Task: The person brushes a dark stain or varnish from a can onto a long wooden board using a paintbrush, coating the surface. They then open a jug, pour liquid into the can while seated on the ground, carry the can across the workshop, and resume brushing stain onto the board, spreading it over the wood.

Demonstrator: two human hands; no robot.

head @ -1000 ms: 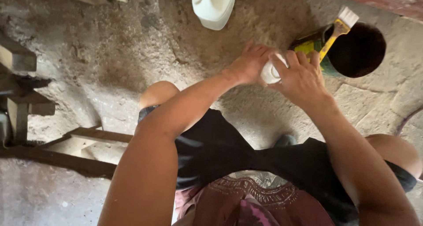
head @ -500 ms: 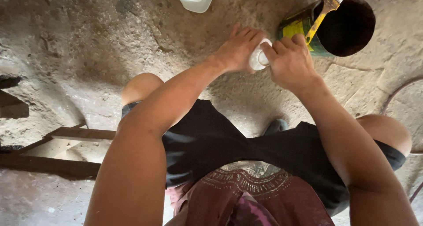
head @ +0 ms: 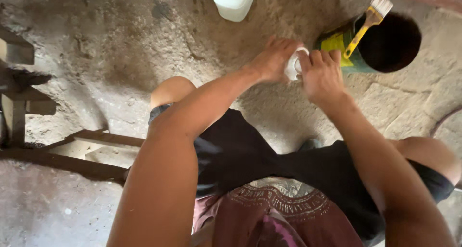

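1. both hands meet over the stone floor (head: 110, 50): the left hand (head: 272, 59) and right hand (head: 323, 74) grasp a small white object (head: 292, 66) between them; it is mostly hidden, perhaps a cap or small cup.
2. just beyond the right hand stands a green-and-yellow can (head: 380, 45), with a yellow-handled brush (head: 368, 21) resting across its rim.
3. a white plastic jug (head: 233, 1) stands farther off, at the top edge.
4. dark wooden frame pieces (head: 72, 153) lie at the left.
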